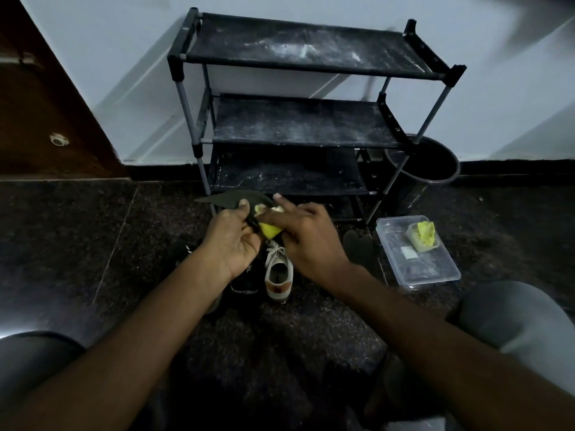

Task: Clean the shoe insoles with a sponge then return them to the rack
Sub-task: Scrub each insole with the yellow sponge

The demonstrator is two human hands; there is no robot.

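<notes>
My left hand [231, 239] grips a dark insole [227, 200] by its near end, thumb on top, holding it just in front of the rack's lowest shelf. My right hand [306, 236] holds a yellow sponge [270, 229] against the insole, index finger stretched forward. The black shoe rack [295, 119] stands against the wall with dusty shelves. A second dark insole [357, 248] lies on the floor to the right of my right hand.
A white sneaker [278, 272] and a black shoe [245, 279] lie on the floor below my hands. A clear plastic container [417, 259] with another yellow sponge [423, 236] sits right. A black bin [423, 163] stands beside the rack. A wooden door is at left.
</notes>
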